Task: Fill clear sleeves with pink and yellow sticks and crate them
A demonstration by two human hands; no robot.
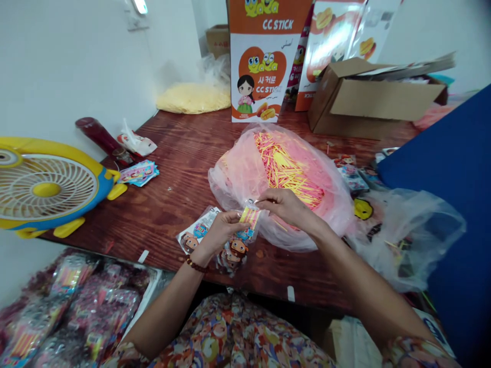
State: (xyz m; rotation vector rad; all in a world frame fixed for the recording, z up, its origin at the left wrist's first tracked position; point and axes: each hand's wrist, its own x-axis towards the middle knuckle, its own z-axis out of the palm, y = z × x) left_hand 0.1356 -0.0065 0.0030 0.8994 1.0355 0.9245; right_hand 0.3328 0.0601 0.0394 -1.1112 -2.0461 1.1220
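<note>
My left hand (pixel 226 229), with a beaded bracelet at the wrist, pinches the side of a small clear packet (pixel 249 219) printed with a cartoon figure. Yellow and pink sticks show in the packet's upper part. My right hand (pixel 283 204) has its fingers closed on the top right corner of the same packet. Under and left of my left hand, other printed packets (pixel 197 231) lie on the table. Just beyond my hands, a large translucent pink bag (pixel 245 171) sits open, full of loose pink and yellow sticks (pixel 286 171).
A yellow and blue fan (pixel 48 189) stands at the left. Filled packets (pixel 72 273) lie in a container below the table edge. Behind are a CC STICK carton (pixel 257 76), an open cardboard box (pixel 383 99) and a yellow bag (pixel 194 98). A clear bag (pixel 418 230) lies right.
</note>
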